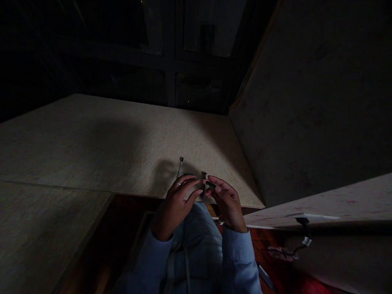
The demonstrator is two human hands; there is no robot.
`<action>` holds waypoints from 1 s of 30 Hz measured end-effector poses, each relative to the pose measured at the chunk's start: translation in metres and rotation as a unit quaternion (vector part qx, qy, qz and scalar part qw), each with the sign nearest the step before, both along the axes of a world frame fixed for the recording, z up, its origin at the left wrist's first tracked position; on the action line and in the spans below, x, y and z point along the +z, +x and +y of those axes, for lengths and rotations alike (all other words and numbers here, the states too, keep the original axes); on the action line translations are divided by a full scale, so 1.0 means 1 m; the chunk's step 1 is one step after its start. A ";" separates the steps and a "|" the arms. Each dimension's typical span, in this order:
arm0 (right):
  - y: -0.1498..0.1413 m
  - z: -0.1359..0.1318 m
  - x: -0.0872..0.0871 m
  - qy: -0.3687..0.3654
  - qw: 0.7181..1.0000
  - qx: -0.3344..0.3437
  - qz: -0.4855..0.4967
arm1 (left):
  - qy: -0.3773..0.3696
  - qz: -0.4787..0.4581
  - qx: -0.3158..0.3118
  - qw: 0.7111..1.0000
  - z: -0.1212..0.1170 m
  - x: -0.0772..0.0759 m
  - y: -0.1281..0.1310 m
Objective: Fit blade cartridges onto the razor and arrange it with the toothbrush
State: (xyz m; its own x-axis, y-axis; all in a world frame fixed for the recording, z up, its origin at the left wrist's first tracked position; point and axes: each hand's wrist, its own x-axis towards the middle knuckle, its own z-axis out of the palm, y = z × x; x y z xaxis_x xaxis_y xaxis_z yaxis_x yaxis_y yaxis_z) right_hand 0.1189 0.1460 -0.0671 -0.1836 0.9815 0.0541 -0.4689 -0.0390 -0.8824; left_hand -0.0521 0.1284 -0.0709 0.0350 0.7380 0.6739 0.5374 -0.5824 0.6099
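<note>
My right hand (228, 200) is closed in a pinch on a small dark stick-like piece (210, 185). Opposite it, my left hand (182, 200), with a ring on one finger, has its thumb and fingers apart. Between the two sets of fingertips stands a small dark T-shaped piece (204, 175); poor light hides its kind and whether a finger touches it. Just beyond my left fingers, a thin pale strip with a dark end (181, 161) lies on the stone-like ledge (122, 155), partly covered by the hand.
A dark window frame (170, 81) runs along the back of the ledge. To the right rises a patterned wall panel (306, 102). A black cable (301, 241) hangs at the lower right, above a reddish floor. My legs (202, 232) are under the ledge's front edge.
</note>
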 end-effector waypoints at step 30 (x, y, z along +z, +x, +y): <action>-0.010 0.003 -0.007 -0.038 0.998 -0.041 0.014 | -0.377 0.056 0.252 0.889 0.034 -0.040 -0.054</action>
